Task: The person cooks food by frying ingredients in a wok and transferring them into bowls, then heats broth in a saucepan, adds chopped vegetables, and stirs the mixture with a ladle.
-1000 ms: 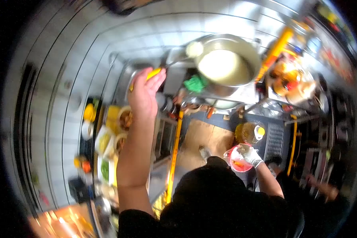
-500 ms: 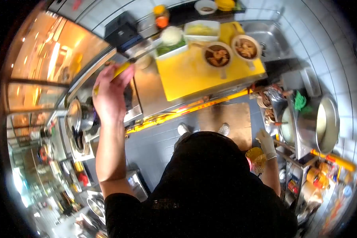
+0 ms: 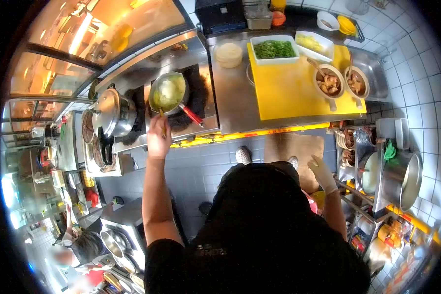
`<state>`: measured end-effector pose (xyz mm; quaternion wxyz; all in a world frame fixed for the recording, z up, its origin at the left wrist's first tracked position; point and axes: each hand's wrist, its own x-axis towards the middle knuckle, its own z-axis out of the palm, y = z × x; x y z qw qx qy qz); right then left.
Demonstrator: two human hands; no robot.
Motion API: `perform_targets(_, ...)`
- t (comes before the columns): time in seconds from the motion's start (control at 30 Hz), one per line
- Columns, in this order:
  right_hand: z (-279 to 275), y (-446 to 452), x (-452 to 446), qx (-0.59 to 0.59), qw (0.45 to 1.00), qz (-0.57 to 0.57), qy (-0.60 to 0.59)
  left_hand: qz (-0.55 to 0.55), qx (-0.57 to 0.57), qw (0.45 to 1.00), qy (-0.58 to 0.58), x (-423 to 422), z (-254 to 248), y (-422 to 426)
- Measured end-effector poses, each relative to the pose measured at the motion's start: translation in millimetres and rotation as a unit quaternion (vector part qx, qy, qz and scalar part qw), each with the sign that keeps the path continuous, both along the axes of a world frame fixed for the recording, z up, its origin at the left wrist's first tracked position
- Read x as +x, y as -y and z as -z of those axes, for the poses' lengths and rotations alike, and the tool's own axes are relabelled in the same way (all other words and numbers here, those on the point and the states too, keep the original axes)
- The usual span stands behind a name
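Note:
My bare left hand (image 3: 159, 134) is closed around a yellow-handled utensil (image 3: 162, 116). Its far end goes into a red-handled pan (image 3: 193, 115) on the stove, where I cannot make out its shape. In the pan, a white mass (image 3: 170, 90) lies in yellowish-green contents. My right hand (image 3: 321, 175), in a pale glove, hangs low on the right with its fingers apart and nothing in them. A brown mat (image 3: 295, 152) on the floor lies beyond it.
A lidded pot (image 3: 116, 110) stands left of the pan. On the yellow board (image 3: 284, 100) are a tray of chopped greens (image 3: 274, 49), a tray of pale yellow pieces (image 3: 311, 43) and two handled bowls of brown food. A sink (image 3: 372, 73) and steel shelving are at right.
My left hand has moved lower in view with the utensil, and the white mass seen over the greens tray now shows in the pan. My view has shifted left. My right hand stays low.

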<state>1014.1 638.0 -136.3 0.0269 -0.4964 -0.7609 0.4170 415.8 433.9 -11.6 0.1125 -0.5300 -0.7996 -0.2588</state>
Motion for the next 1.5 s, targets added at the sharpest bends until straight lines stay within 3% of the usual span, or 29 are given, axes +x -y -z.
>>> perform_targets(0.03, 5, 6, 2, 0.029, 0.999, -0.016, -0.002, -0.002, -0.014, 1.000, -0.005, 0, 2, 6)
perform_targets(0.13, 15, 25, 2, -0.105, 0.991, 0.081, 0.034, 0.014, -0.044, 0.999, 0.023, -22, 17, 14)
perform_targets(0.23, 38, 31, 8, -0.095, 0.993, 0.068, 0.033, 0.010, -0.089, 0.995, 0.032, -36, 32, 6)
perform_targets(0.33, 42, 26, 4, -0.157, 0.982, 0.104, -0.012, 0.028, -0.057, 0.996, 0.062, -46, 63, 7)
perform_targets(0.43, -10, 15, -34, -0.172, 0.979, 0.104, 0.031, 0.011, -0.014, 0.992, 0.122, -28, 33, 7)
perform_targets(0.53, 21, -4, -28, -0.173, 0.982, 0.078, 0.016, -0.024, 0.041, 0.974, 0.220, -11, -17, 12)
perform_targets(0.67, -3, -35, -69, -0.144, 0.986, -0.020, 0.076, -0.070, 0.109, 0.946, 0.297, -2, -23, 20)
perform_targets(0.77, -4, -65, -89, -0.086, 0.984, -0.118, 0.105, -0.179, 0.255, 0.777, 0.547, 4, -9, 9)
perform_targets(0.8, -8, -73, -97, -0.066, 0.986, -0.131, 0.082, -0.208, 0.277, 0.753, 0.560, 1, -5, 4)
perform_targets(0.9, -18, -115, -126, -0.041, 0.970, -0.229, 0.075, -0.243, 0.321, 0.745, 0.531, -6, 11, -3)
perform_targets(1.0, -41, -139, -142, -0.145, 0.977, -0.155, 0.011, -0.261, 0.419, 0.703, 0.512, -10, 43, -22)
perform_targets(1.03, -43, -144, -144, -0.166, 0.977, -0.131, -0.007, -0.268, 0.450, 0.673, 0.522, -7, 48, -31)
perform_targets(1.13, -36, -171, -143, -0.109, 0.973, -0.205, -0.008, -0.233, 0.510, 0.591, 0.580, 5, 46, -43)
perform_targets(1.2, -48, -179, -151, -0.131, 0.973, -0.188, -0.023, -0.182, 0.533, 0.551, 0.616, 23, 22, -44)
perform_targets(1.23, -56, -183, -156, -0.141, 0.973, -0.180, -0.030, -0.238, 0.487, 0.574, 0.614, 29, 8, -47)
perform_targets(1.3, -68, -191, -167, -0.139, 0.970, -0.196, -0.019, -0.334, 0.272, 0.678, 0.596, 29, 9, -33)
perform_targets(1.37, -70, -197, -173, -0.132, 0.969, -0.208, -0.011, -0.383, 0.020, 0.825, 0.415, 16, 9, -27)
perform_targets(1.4, -69, -199, -174, -0.125, 0.970, -0.210, -0.009, -0.397, -0.088, 0.868, 0.285, 9, 4, -30)
perform_targets(1.43, -69, -202, -176, -0.117, 0.970, -0.213, -0.007, -0.399, -0.192, 0.884, 0.147, 0, 3, -33)
perform_targets(1.5, -56, -205, -176, -0.134, 0.970, -0.200, -0.022, -0.387, -0.222, 0.887, 0.121, -24, 11, -43)
